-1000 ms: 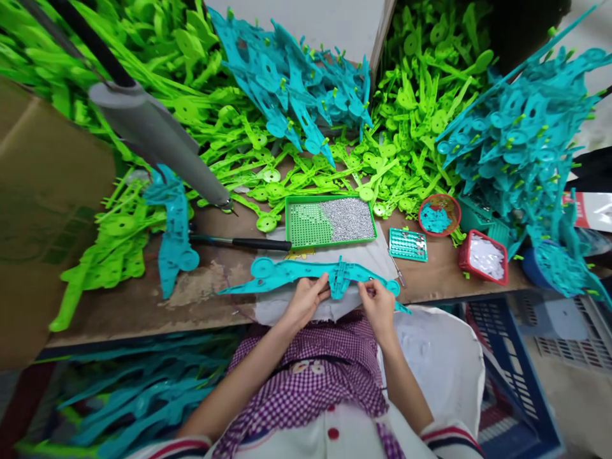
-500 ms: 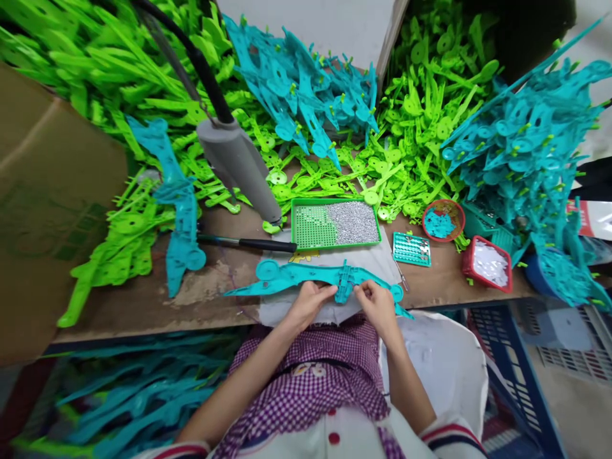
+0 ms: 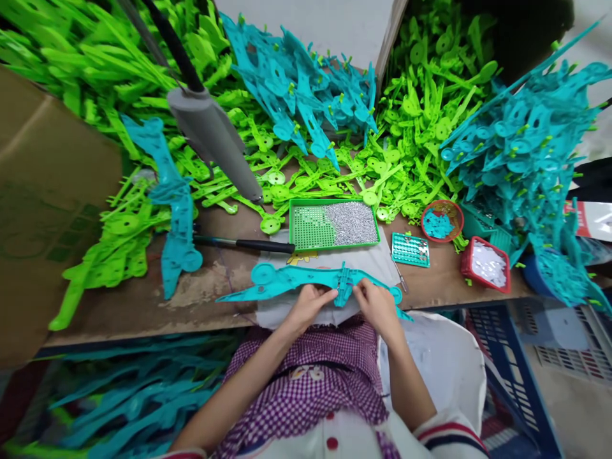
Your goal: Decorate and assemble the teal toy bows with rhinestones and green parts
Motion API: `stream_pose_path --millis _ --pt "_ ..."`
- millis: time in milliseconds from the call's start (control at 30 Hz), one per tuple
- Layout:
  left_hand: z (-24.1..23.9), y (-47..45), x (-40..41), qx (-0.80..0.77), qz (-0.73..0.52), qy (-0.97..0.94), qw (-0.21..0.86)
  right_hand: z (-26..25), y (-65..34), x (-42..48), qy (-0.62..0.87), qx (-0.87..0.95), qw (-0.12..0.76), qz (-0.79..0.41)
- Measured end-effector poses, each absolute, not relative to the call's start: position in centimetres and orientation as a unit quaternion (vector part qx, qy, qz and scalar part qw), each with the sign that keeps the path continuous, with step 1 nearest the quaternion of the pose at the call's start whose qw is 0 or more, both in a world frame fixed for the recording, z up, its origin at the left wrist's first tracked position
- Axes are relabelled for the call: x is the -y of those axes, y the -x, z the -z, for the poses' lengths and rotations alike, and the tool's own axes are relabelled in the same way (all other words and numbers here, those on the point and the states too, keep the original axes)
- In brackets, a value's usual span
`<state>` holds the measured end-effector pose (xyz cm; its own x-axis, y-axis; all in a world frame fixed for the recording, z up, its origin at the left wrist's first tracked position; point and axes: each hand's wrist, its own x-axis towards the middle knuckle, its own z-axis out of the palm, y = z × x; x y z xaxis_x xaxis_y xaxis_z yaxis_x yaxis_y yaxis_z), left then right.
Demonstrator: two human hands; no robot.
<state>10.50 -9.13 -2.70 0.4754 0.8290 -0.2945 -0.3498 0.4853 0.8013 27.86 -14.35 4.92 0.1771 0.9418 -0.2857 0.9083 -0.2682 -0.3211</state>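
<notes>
A long blue plastic part [image 3: 296, 276] lies across a pale cloth [image 3: 368, 256] at the table's front edge. It has a round boss near its left end and a ribbed crosspiece [image 3: 343, 285] right of its middle. My left hand [image 3: 308, 306] grips the part's lower edge just left of the crosspiece, thumb pointing right. Just right of the crosspiece, my right hand [image 3: 376, 305] is closed in a pinch at the part. Whether a small piece sits between its fingertips is hidden.
Behind the part stands a green tray [image 3: 310, 245] of small metal pieces, with a hanging grey electric screwdriver [image 3: 215, 143] to its left. A black-handled rod [image 3: 265, 246], a teal pallet [image 3: 410, 250] and a red basket [image 3: 486, 264] lie around. Green and blue part heaps line the back.
The grey screwdriver hangs slightly farther left in the view. My hands stay beside the crosspiece, with the blue part barely shifted and tilted a little.
</notes>
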Motion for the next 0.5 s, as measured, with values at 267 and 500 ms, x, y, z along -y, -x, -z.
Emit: stream_pose_path --millis 267,500 --pt "2.8 -10.4 9.2 -0.36 -0.379 -0.325 0.788 -4.8 -28.0 14.8 0.764 0.6 0.072 -0.226" --pt "2.8 -10.8 9.1 -0.372 -0.358 -0.352 0.78 -3.8 -27.7 14.9 0.738 0.622 0.169 -0.2"
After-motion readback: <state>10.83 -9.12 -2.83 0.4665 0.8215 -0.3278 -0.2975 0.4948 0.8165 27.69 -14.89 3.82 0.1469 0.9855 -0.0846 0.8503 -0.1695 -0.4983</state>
